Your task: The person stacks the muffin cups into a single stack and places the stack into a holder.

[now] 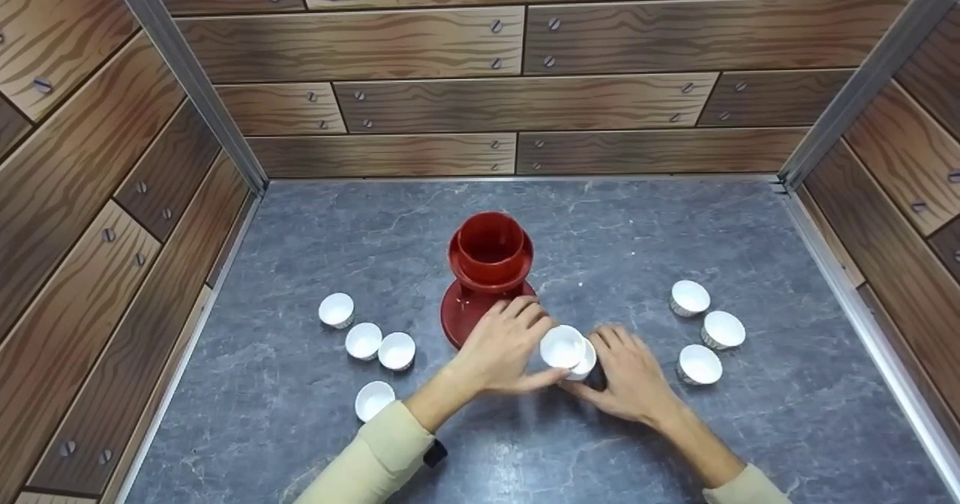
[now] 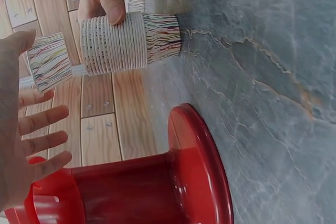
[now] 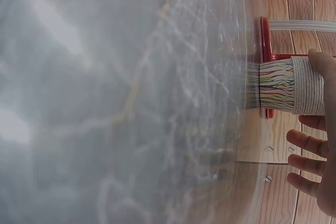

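My left hand (image 1: 504, 348) pinches a single white paper cup (image 1: 561, 345) between thumb and forefinger. In the left wrist view, this cup, printed with thin coloured lines, tilts beside the top of a stack of paper cups (image 2: 114, 43), with a gap between them. My right hand (image 1: 628, 373) holds the stack around its upper rims, thumb on one side. The stack stands upright on the grey surface, and many nested rims show. Only its top edge shows in the head view, behind the single cup. Behind my left hand stands a red stand (image 1: 491, 271) with a round base.
Several loose white cups (image 1: 364, 340) stand upright at the left. Three more cups (image 1: 699, 364) stand at the right. The grey marbled surface (image 1: 600, 264) is bounded by wood-patterned walls (image 1: 517, 106) with metal edging.
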The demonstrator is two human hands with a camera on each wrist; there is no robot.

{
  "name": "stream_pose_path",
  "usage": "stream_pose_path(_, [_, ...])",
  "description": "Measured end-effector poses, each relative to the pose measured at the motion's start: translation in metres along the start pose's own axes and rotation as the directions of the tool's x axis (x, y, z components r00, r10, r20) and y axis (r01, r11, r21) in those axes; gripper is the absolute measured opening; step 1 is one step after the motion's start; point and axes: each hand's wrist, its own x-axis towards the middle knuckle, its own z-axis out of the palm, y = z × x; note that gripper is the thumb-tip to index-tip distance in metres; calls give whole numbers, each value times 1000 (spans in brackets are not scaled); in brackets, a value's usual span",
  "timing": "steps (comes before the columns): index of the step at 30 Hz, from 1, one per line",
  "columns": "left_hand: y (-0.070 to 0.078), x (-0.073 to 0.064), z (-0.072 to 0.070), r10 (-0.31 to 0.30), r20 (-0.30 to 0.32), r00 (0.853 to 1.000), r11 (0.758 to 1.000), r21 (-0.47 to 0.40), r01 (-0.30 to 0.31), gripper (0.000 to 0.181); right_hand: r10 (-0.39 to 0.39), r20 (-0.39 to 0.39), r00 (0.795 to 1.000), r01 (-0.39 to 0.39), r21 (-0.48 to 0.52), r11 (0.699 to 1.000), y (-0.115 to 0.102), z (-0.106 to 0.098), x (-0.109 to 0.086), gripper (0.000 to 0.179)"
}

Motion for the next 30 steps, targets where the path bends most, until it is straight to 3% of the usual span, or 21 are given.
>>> stream_pose_path(8, [3,12,5,19,5,1000,1000,10,-19,63,13,-3,1000,-13,9,1000,1,-2,1,85])
stream_pose_path(30, [11,13,31,19,20,1000,1000,7,-19,61,-8,-4,1000,8,-37,999,0,1,-1,83])
